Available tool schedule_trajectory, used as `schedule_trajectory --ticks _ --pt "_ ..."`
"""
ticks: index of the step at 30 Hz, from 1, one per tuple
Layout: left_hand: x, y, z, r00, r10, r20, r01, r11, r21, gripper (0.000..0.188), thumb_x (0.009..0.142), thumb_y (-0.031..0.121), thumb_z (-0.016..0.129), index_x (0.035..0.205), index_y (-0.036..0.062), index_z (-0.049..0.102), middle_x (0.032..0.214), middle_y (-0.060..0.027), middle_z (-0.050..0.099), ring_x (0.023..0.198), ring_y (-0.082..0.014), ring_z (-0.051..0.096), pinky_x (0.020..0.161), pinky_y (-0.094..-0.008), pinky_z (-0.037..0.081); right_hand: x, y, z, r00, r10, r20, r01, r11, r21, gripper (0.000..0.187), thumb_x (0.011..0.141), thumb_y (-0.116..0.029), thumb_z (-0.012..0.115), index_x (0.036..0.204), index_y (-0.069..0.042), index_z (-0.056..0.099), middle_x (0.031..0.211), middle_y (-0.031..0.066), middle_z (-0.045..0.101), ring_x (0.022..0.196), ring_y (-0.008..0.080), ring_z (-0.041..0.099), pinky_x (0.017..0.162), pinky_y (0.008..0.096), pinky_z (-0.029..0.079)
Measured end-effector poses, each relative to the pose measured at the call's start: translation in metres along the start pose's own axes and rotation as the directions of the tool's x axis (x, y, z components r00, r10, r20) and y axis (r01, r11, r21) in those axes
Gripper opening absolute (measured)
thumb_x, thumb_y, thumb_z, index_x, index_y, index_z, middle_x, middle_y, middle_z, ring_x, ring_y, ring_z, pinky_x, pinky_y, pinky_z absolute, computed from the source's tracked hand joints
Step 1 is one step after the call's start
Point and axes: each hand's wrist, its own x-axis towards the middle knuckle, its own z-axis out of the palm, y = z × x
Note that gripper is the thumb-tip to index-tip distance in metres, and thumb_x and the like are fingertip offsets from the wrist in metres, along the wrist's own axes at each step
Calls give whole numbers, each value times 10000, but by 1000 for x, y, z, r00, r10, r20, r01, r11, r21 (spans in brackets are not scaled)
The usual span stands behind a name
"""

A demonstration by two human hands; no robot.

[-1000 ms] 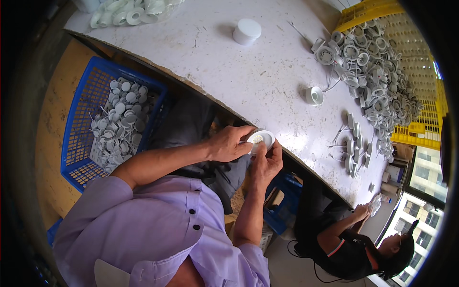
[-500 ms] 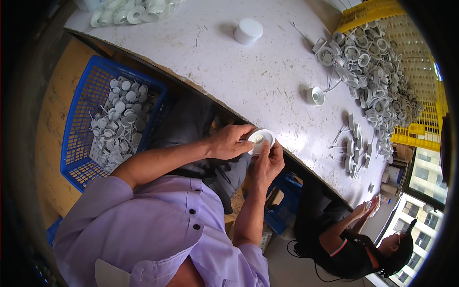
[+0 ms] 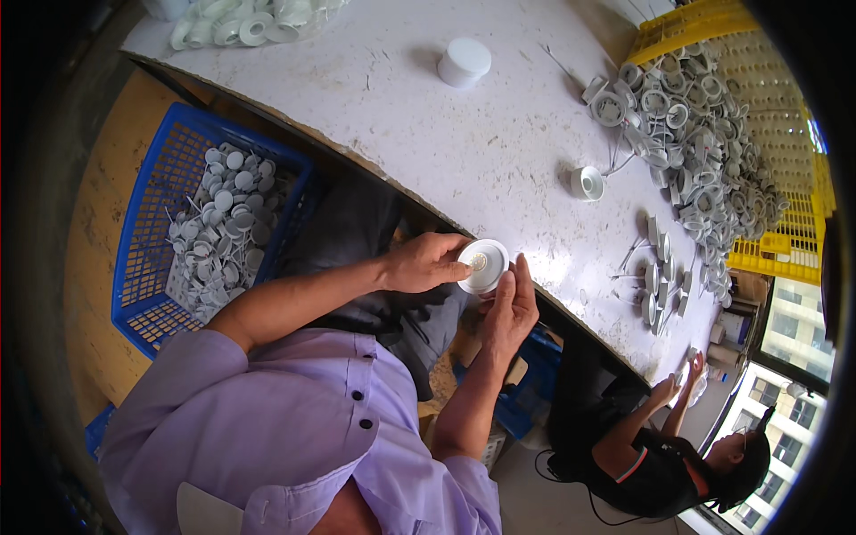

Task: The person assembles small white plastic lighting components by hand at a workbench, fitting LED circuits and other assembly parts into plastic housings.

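A small round white plastic part with a pale disc in its middle sits between both my hands, just off the near edge of the white table. My left hand grips its rim, thumb pressed on the face. My right hand cups it from below, fingers up along its side. One similar white round part with a thin wire lies alone on the table beyond my hands.
A blue crate of grey-white parts stands at my left. A heap of wired parts lies beside a yellow crate. A white cap and a bag of rings sit far off. Another person works at lower right.
My hands have stayed in place on the round part, turning it slightly so its face shows more. The other person's hands have moved up toward the table edge.
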Motion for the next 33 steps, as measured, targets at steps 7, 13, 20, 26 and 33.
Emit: schedule_trajectory --ticks 7,13,20,26,33 --pt "5 6 -5 978 -134 161 162 972 -172 362 921 211 567 1182 -34 516 920 -36 579 737 -79 514 657 -230 450 4 -26 -10 822 -437 366 563 725 -398 920 549 -96 850 1349 -15 403 1278 220 446 1119 357 501 905 409 440" --pt "20 12 5 965 -161 209 181 980 -82 366 936 194 537 1210 -45 498 996 -76 604 816 -110 584 644 -249 501 13 -14 -23 834 -457 311 552 707 -442 899 554 -102 852 1339 -34 419 1216 201 492 1088 355 522 894 413 458" --pt "19 10 5 927 -270 259 301 950 -87 432 951 125 493 1304 -89 366 1213 -262 537 947 -258 648 619 -269 524 69 -3 -90 849 -513 128 495 686 -533 776 633 -127 790 1312 -2 436 1220 202 496 1129 347 492 947 414 414" --pt "25 -2 11 948 -215 233 220 976 7 379 936 107 514 1253 -79 423 1182 -241 571 964 -233 644 606 -242 508 161 -9 -190 853 -522 23 300 452 -840 715 672 -257 760 1300 -63 480 1249 150 523 1182 325 431 1006 422 354" --pt "24 -12 11 944 -269 191 268 963 31 338 949 151 506 1221 -48 476 1195 -190 582 983 -217 640 624 -229 497 224 6 -242 867 -497 -32 159 337 -928 687 669 -352 718 1268 -82 519 1220 169 544 1249 351 377 1052 481 244"
